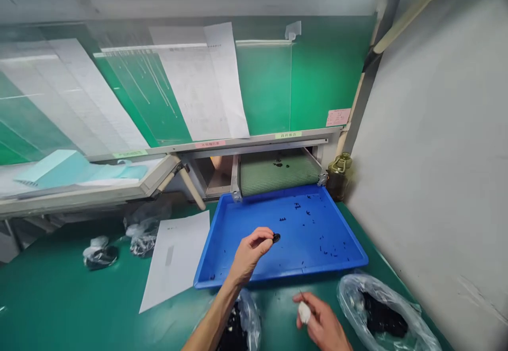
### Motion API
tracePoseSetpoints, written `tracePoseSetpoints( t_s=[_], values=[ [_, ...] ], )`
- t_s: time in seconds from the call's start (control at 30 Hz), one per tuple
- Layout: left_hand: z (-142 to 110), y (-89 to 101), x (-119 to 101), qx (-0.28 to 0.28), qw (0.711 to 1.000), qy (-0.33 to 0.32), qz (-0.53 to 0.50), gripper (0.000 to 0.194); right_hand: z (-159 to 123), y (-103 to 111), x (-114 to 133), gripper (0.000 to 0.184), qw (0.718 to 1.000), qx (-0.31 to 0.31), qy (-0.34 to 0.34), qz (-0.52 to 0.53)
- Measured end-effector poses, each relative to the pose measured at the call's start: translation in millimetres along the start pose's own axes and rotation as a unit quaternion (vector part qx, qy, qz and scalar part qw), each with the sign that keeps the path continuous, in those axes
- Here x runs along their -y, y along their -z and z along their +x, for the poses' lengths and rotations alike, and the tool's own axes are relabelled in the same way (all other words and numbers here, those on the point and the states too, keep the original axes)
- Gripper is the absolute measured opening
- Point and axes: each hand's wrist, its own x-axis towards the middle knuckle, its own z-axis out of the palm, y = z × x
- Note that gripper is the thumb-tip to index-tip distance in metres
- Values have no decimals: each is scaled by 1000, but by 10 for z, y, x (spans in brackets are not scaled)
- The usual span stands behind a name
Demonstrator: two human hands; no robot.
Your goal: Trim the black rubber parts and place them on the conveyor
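Note:
Over the blue tray (278, 274), my left hand (251, 253) pinches a small round black part (277, 237) between thumb and fingertips. Closer to me, past the tray's front edge, my right hand (323, 323) is closed around a thin pointed tool (300, 294). A white piece (304, 313) shows at its thumb; whether it belongs to the tool or covers the thumb I cannot tell. Many tiny black pieces (297, 206) lie scattered on the tray floor, mostly toward the right.
Behind the tray, a green conveyor belt (278, 181) carries a few dark bits. Open plastic bags of black parts stand at right (384, 314) and under my left forearm (248, 322). Left are a paper sheet (174, 258) and small bags (100, 253). A jar (339, 176) stands by the wall.

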Motion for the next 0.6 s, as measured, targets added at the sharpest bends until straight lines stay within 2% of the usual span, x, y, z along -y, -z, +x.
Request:
tracePoseSetpoints(
  t_s=[0.13, 0.23, 0.3, 0.4, 0.5, 0.6],
  values=[
    [-495, -39, 34, -18, 995, 44, -93, 16, -6, 40, 465, 29, 995, -67, 70, 4],
    [-722, -13, 14, 0, 996, 58, -73, 13, -30, -21, 666, 29, 990, -87, 107, -27],
    [-826, 19, -19, 30, 998, 48, -25, 8, -43, -81, 712, 31, 988, -81, 124, -41],
    [-924, 49, -65, 56, 998, 34, 11, 11, -58, -169, 715, 30, 988, -53, 139, -52],
    [-994, 33, -73, 29, 997, 64, -14, 14, -74, -249, 695, 24, 988, -42, 138, -50],
    [-1095, -13, -29, -12, 994, 100, -39, 20, -100, -335, 656, 16, 989, -59, 128, -33]
  ],
)
